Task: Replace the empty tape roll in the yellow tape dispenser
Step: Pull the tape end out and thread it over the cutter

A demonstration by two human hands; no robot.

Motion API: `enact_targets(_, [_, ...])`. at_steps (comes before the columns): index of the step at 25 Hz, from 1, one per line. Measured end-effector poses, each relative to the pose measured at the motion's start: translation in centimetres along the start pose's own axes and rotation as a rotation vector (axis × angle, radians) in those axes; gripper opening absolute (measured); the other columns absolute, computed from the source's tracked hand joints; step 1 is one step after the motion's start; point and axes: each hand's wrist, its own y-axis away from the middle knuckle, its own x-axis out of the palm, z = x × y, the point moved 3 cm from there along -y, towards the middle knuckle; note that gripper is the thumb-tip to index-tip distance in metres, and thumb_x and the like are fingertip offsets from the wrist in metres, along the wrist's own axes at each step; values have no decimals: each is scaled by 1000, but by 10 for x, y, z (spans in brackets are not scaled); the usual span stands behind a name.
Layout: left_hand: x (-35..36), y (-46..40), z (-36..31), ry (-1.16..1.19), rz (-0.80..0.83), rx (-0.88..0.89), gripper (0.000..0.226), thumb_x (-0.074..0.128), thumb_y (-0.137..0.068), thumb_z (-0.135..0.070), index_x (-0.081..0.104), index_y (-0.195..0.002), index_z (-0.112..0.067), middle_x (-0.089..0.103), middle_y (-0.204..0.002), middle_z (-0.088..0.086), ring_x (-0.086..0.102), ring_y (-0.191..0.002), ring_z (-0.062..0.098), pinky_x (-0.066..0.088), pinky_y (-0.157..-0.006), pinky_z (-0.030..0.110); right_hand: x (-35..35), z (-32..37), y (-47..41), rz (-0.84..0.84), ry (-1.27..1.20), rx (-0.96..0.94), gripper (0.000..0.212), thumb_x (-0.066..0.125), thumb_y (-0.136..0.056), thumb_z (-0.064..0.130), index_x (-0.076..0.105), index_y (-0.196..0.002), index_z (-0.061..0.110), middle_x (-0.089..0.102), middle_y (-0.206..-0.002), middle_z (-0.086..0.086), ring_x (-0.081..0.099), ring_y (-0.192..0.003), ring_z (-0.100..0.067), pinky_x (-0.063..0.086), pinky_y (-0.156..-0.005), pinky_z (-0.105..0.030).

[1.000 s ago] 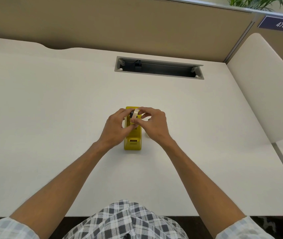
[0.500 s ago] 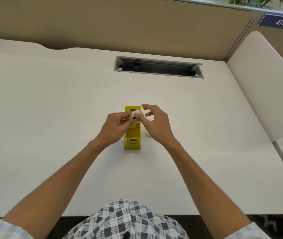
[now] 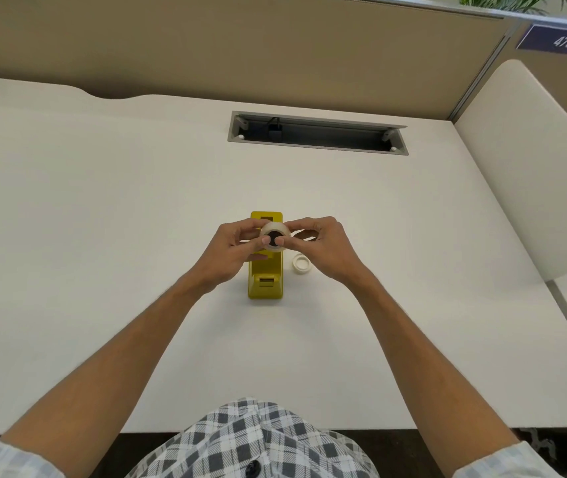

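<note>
The yellow tape dispenser stands on the white desk, its long axis pointing away from me. Just above its middle I hold a clear tape roll with a black core facing me. My left hand pinches the roll from the left and my right hand pinches it from the right, both thumbs pressed on the black core. A small white ring-shaped roll lies flat on the desk just right of the dispenser, under my right hand.
A grey cable slot is cut into the desk further back. A beige partition wall closes the far side, and a white curved divider stands at the right. The near desk edge runs just above my checked shirt.
The roll has turned so its black core faces me. My right hand, open beside it half a second ago, has closed on it; both thumbs now press on the core.
</note>
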Motion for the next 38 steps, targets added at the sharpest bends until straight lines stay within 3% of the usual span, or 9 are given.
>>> enact_targets(4, [0,-2,3,-8,-41,7,29,61,-92,-11,61,-121,-15,68,-116,1,69,-100,17,57,-78,27,2,0,3,-76,-60,-8,15,82,-77,24,79,-91,20,77,-88,5,71,-77,-12,52,-71,-21])
enact_targets(7, [2,2,4,-230,-210,105,35,71,-84,-17,62,-116,-28,67,-112,-10,67,-100,7,56,-74,23,7,1,6,-141,-64,-18,16,83,-74,25,78,-88,17,76,-85,6,67,-70,-8,50,-65,-16])
enact_targets(11, [13,8,7,-406,-274,285,54,81,-72,-33,60,-122,-23,67,-109,-10,64,-93,4,53,-64,18,10,3,9,-201,-66,-18,15,83,-73,23,78,-86,18,75,-84,8,65,-68,-7,52,-64,-18])
enact_targets(14, [17,5,4,-492,-346,339,47,76,-75,-37,62,-118,-22,67,-106,-8,63,-85,7,53,-59,26,11,3,10,-250,-78,-5,14,83,-73,21,77,-85,20,75,-86,8,66,-69,-6,55,-66,-22])
enact_targets(22, [17,-5,3,-589,-314,354,56,73,-75,-27,59,-127,-14,62,-112,-1,57,-90,10,52,-73,27,20,6,9,-377,-7,24,15,82,-69,24,76,-82,18,73,-75,10,66,-68,-4,52,-62,-15])
enact_targets(26, [14,-11,4,-633,-250,325,56,74,-77,-24,58,-129,-12,63,-120,3,57,-108,19,50,-88,35,29,6,8,-435,85,31,13,79,-68,31,73,-77,24,70,-70,13,64,-65,0,46,-59,-8])
enact_targets(29, [11,-13,2,-679,-228,329,57,72,-75,-28,58,-128,-13,63,-125,1,53,-117,20,44,-97,33,35,4,5,-473,125,38,14,79,-68,33,71,-76,25,67,-67,13,62,-64,0,44,-58,-7])
enact_targets(38, [4,-14,10,-683,-259,299,54,64,-73,-23,60,-126,-15,65,-121,1,53,-115,15,41,-95,25,51,5,-1,-492,224,66,18,73,-74,38,69,-76,21,67,-69,9,62,-64,-7,42,-59,-15])
